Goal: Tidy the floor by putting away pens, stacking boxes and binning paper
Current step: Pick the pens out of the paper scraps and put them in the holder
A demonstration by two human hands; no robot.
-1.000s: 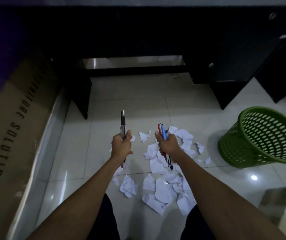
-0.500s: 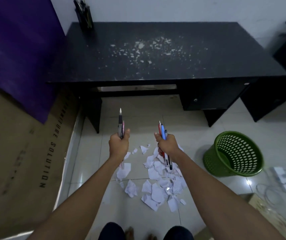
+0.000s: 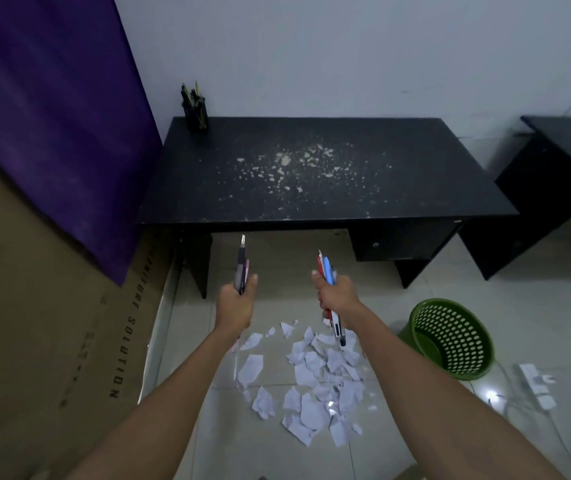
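Your left hand [image 3: 236, 304] grips dark pens [image 3: 241, 268], your right hand [image 3: 336, 295] grips red and blue pens [image 3: 325, 270]; torn paper [image 3: 311, 375] on the floor near you, bin [image 3: 450, 337] right, desk [image 3: 311, 174] far

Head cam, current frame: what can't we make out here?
- Left-hand pens: count unclear; the left hand wraps their middles, head view.
- Right-hand pens: same, bunched inside the right hand.
- Pen holder on the desk: contents too small and dark.
- Cardboard: lettering partly covered by the purple cloth, cut by the left edge.
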